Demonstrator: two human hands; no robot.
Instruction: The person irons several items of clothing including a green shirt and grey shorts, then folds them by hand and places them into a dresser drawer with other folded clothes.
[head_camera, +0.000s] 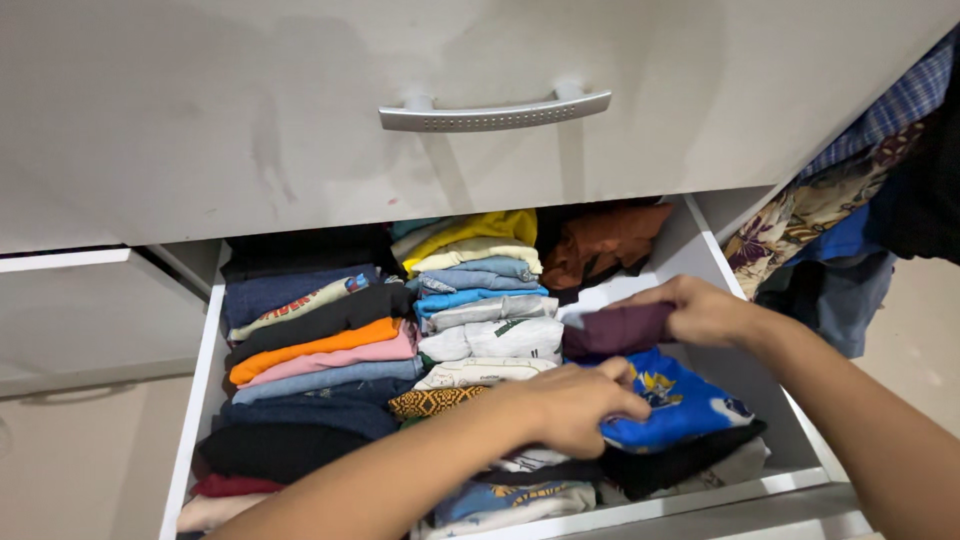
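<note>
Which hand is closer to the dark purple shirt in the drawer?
The right hand. It grips the dark purple shirt at its right end. The left hand is lower down, pressing on the blue printed shirt.

light: soft, even | shadows: faint on drawer front (200, 120) | focus: sharp

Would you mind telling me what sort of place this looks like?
Probably a bedroom or dressing area at home: an open white dresser drawer packed with folded shirts, garments hanging at the right, and both hands on folded clothes in the drawer.
</note>
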